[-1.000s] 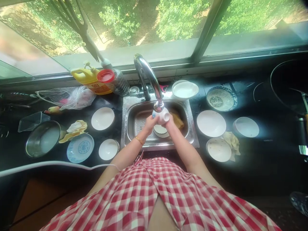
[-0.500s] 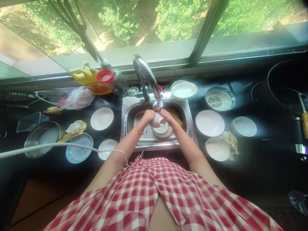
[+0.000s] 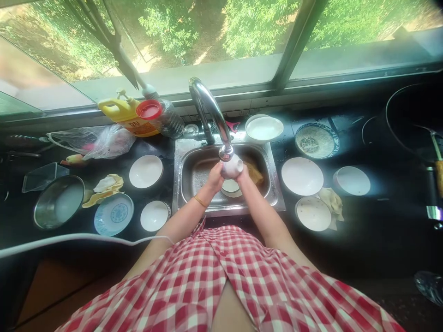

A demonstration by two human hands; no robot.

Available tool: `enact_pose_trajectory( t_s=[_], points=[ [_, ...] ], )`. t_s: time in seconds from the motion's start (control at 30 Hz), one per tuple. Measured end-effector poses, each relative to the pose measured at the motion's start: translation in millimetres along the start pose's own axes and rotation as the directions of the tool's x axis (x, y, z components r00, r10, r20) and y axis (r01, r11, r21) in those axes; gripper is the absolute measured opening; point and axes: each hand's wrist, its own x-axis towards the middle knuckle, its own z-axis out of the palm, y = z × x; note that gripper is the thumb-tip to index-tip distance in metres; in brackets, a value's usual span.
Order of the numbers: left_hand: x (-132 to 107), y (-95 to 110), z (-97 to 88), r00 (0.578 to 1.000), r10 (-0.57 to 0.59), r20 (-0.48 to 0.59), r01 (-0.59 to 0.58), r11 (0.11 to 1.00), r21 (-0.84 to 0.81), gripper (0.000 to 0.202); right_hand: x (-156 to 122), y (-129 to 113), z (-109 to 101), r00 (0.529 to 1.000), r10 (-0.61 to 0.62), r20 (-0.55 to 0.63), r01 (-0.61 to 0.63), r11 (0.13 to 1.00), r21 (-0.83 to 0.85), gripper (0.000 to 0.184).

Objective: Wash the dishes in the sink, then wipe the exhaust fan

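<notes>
Over the steel sink (image 3: pixel 180 184) I hold a small white bowl (image 3: pixel 232 167), turned bottom up, right under the tap's spout (image 3: pixel 226 152). My left hand (image 3: pixel 215 176) grips its left side and my right hand (image 3: pixel 244 174) grips its right side, fingers curled around it. Below the hands, another white bowl (image 3: pixel 230 187) rests on the sink floor. A brown cloth (image 3: pixel 255 172) lies in the sink behind my right hand.
Left of the sink stand two white bowls (image 3: pixel 146 171), a blue-patterned plate (image 3: pixel 114 214), a steel pot (image 3: pixel 58 201), a yellow jug (image 3: pixel 126 115) and a plastic bag (image 3: pixel 95 140). To the right are several white bowls (image 3: pixel 302 176) and a patterned dish (image 3: pixel 316 141). A dark wok (image 3: pixel 411 120) sits far right.
The bowl dipped lower into the sink half a second ago and is now raised back up against the spout, bottom up. Both hands stayed on it.
</notes>
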Motion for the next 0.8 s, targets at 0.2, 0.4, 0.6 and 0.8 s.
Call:
enact_pose_trajectory(
  t_s=[0.2,0.4,0.6,0.8],
  points=[
    [18.5,10.6,8.0,0.991,-0.114,-0.066,0.100,0.976,-0.195,0.015,-41.0,25.8,4.0,0.753,-0.645,0.133,0.609,0.604,-0.514,0.049],
    [20.2,5.6,-8.0,1.000,-0.008,-0.019,0.011,0.991,0.134,0.012,-41.0,3.6,8.3,0.642,-0.536,0.548,0.737,0.234,-0.634,0.034],
    [10.0,-4.3,-10.7,0.975,0.114,0.189,-0.177,0.916,0.360,0.027,-1.7,-36.6,10.1,0.944,-0.126,0.306,0.268,0.834,-0.482,0.033],
    [16.6,-14.6,-9.7,0.895,0.420,0.153,-0.425,0.694,0.581,0.028,-19.7,-6.8,5.3,0.973,-0.074,0.219,0.059,0.996,0.071,0.056]
  ],
)
